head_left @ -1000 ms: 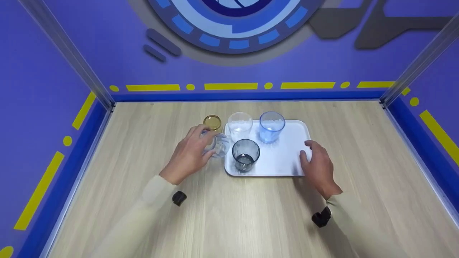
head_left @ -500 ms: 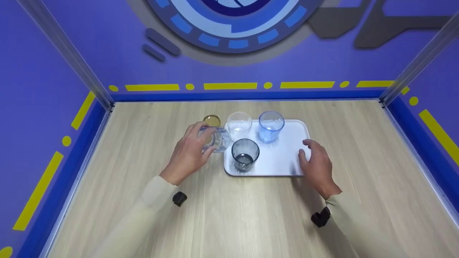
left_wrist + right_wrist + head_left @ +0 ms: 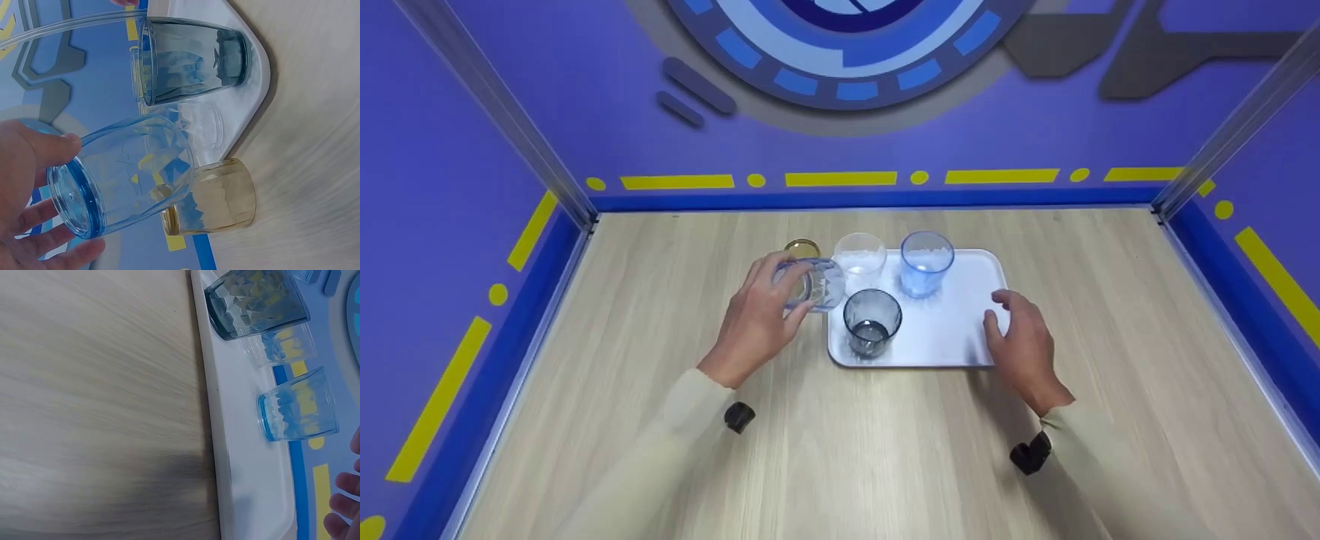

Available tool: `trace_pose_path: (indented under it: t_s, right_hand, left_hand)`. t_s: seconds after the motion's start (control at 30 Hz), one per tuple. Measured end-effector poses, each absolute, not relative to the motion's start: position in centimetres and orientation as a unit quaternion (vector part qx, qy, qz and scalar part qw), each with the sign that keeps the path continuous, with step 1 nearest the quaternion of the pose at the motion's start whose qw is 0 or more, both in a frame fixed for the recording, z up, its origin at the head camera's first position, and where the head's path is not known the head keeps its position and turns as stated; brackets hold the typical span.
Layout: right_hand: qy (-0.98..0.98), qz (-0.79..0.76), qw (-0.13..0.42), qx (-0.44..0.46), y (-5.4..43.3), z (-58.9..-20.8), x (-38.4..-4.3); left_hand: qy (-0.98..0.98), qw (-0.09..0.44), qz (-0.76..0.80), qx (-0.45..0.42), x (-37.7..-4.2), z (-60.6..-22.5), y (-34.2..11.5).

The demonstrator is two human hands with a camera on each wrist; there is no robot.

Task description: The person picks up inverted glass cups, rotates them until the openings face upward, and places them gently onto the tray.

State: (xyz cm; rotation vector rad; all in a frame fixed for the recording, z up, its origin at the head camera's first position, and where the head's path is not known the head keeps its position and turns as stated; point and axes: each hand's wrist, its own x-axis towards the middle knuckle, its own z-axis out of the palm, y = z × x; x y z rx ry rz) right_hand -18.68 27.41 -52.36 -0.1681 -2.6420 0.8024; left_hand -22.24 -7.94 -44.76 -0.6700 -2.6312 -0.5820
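My left hand [image 3: 757, 315] grips a clear blue-tinted glass [image 3: 132, 174] round its thick base, thumb on one side and fingers on the other. The glass is tipped, its mouth turned away from the palm, and it is raised above the table. An amber glass [image 3: 219, 197] stands upside down on the table just beyond it, partly covered by the hand in the head view. My right hand [image 3: 1024, 345] hovers at the right edge of the white tray [image 3: 952, 330], fingers loosely bent and holding nothing.
On the tray's left part stand a dark grey glass [image 3: 872, 322] in front, a clear glass [image 3: 861, 259] behind it and a blue glass [image 3: 926, 262] to the right, all mouth up. Purple-blue panels [image 3: 885, 150] enclose the wooden table [image 3: 840, 450] at back and sides.
My left hand has lifted the blue-tinted glass slightly and shifted it away from me, tilting its mouth more to the right. The right hand stays nearly where it was.
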Motion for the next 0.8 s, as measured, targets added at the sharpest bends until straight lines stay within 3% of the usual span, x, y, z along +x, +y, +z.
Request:
trace_pose_path:
  t_s: [0.4, 0.8]
  right_hand:
    - [-0.941, 0.289, 0.161, -0.074, 27.42, -52.32, -18.71]
    - [-0.934, 0.291, 0.197, -0.059, 27.53, -52.43, -18.69]
  left_hand:
    - [-0.924, 0.205, -0.225, -0.229, -22.39, -45.12, -7.63]
    - [-0.912, 0.239, -0.239, -0.234, -22.46, -45.42, -7.55]
